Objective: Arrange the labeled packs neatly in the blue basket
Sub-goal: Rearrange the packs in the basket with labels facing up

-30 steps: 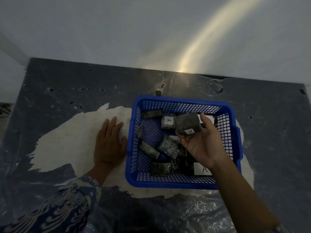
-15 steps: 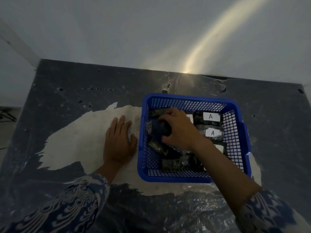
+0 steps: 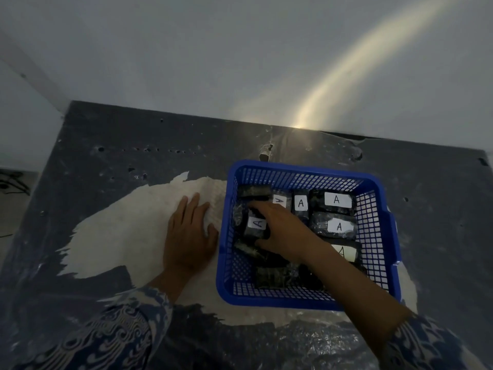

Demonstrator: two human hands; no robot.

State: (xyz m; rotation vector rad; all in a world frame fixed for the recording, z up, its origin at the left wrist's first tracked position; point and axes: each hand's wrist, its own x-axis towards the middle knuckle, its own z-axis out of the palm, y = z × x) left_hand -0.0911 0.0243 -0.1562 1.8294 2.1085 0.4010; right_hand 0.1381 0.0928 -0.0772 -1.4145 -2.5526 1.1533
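A blue plastic basket [image 3: 378, 236] sits on the dark table, right of centre. Inside lie several dark packs with white labels marked "A"; two lie stacked along the right side [image 3: 336, 200] [image 3: 338, 226], one stands upright in the back row [image 3: 301, 203]. My right hand [image 3: 282, 228] reaches into the basket's left half and grips a labelled pack [image 3: 256, 224] between thumb and fingers. Unlabelled-side packs lie at the back left [image 3: 252, 191] and front [image 3: 272, 276]. My left hand [image 3: 188, 236] lies flat on the table, fingers spread, just left of the basket.
The table [image 3: 106, 161] is dark with a large worn pale patch [image 3: 128, 231] under my left hand. A white wall [image 3: 240, 62] rises directly behind the table's far edge. Crinkled plastic film [image 3: 306, 340] covers the near table edge.
My right hand carried a pack down from above the basket into its left half and turned it label-up. The view shifted, so the basket appears further right. My left hand stayed flat.
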